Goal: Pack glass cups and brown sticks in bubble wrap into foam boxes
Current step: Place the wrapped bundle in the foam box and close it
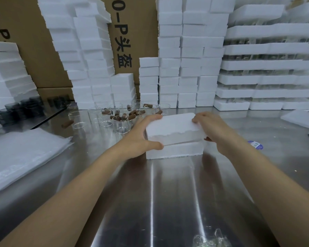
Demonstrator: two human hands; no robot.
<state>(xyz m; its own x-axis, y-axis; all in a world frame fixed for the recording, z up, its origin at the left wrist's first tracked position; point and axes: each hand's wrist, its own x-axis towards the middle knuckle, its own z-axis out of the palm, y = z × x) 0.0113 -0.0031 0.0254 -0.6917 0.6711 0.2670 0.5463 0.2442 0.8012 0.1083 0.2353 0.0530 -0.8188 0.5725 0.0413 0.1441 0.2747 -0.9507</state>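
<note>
Centre of frame: one foam box sits on the steel table, base flat. Its lid sits slightly askew, with a thin dark seam open along the front. The left hand grips the box's left end, fingers hooked over the far top edge and thumb pressed on the front face at the seam. The right hand grips the right end, fingers curled on top and thumb tucked under near the seam. Judgement: holding both ends lets the lid be squared and pressed evenly, since the foam would probably crumble under a one-sided push. The contents are hidden, so I cannot tell if the box is filled. Left of centre, just behind the left hand: loose glass cups with brown sticks scattered among them, kept within reach. Lower left: a flat pile of translucent wrap sheets, presumably the bubble wrap. Across the top of the frame: stacked foam boxes against cardboard cartons. The stacks cannot be sorted into packed and empty from here.
</note>
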